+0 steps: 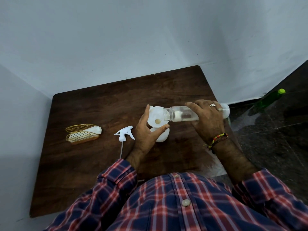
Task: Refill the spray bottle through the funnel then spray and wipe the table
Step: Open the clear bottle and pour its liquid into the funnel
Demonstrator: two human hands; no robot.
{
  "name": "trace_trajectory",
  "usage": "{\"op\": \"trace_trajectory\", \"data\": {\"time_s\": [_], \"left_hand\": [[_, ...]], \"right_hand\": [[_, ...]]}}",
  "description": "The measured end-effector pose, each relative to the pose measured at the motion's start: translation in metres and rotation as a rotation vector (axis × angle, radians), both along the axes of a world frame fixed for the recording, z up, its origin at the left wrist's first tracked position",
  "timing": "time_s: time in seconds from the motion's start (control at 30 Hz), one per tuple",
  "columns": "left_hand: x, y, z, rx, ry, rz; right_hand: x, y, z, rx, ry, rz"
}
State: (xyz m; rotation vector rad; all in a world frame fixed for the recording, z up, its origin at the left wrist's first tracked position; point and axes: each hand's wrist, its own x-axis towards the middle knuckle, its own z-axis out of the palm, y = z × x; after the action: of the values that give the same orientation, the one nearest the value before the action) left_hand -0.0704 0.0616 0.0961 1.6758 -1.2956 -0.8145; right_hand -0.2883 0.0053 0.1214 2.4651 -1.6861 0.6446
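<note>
The right hand (207,118) grips a clear bottle (181,114) tipped sideways, its mouth over the funnel (156,116), which the left hand (146,132) clasps atop the spray bottle (162,136).

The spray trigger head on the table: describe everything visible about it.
The spray trigger head is white plastic, unscrewed from its bottle and lying on its side on the dark wooden table. Its nozzle points left, and a thin translucent dip tube trails from its collar toward the person. It rests between the gold wire holder and the left hand, touching neither.
</note>
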Motion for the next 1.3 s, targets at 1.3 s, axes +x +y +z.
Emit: {"op": "trace_trajectory", "data": {"time_s": [1.3], "left_hand": [[0.0, 0.0003, 0.0016, 0.007, -0.008, 0.002]], "right_hand": [[0.0008, -0.003, -0.0021, -0.006, -0.008, 0.002]]}}
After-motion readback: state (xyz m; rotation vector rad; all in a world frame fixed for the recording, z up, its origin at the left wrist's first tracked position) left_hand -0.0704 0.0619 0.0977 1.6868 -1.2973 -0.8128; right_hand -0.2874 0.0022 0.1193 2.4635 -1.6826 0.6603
